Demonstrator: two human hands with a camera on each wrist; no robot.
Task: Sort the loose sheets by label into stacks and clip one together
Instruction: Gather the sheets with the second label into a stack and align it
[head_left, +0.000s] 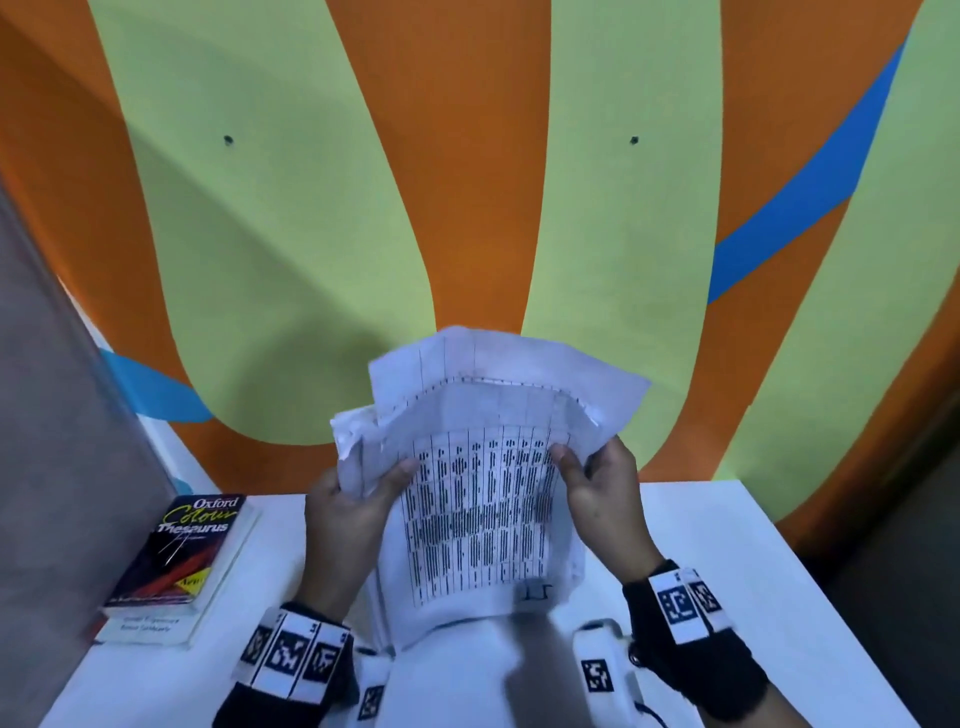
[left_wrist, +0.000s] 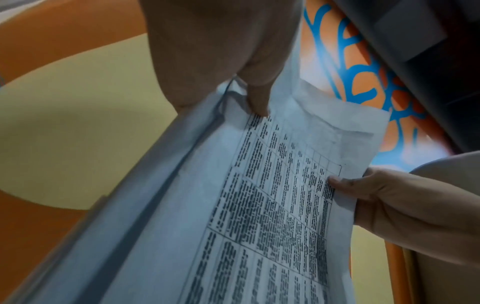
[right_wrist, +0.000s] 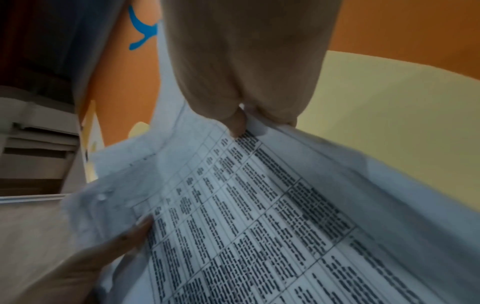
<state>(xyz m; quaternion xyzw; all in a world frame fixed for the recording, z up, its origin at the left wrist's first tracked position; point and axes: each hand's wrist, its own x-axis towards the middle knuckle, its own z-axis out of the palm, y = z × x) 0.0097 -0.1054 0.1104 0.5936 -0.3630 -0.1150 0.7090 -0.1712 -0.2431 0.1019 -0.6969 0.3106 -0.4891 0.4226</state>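
Observation:
A bundle of white sheets (head_left: 478, 499) printed with dense tables is held upright above the white table (head_left: 727, 545). My left hand (head_left: 358, 493) grips the bundle's left edge, thumb on the front sheet. My right hand (head_left: 597, 483) pinches the right edge, thumb on the print. The top corners flop and curl backward. In the left wrist view the sheets (left_wrist: 272, 195) run up from my left hand (left_wrist: 249, 98) to the right hand (left_wrist: 363, 189). The right wrist view shows the sheets (right_wrist: 259, 216) under my right hand (right_wrist: 241, 123), the left thumb (right_wrist: 130, 236) at their far edge.
An Oxford Colour Thesaurus (head_left: 182, 551) lies on another book at the table's left. An orange, green and blue wall (head_left: 467, 182) stands right behind the table. A grey panel (head_left: 62, 415) rises at the left. The table's right edge drops to dark floor.

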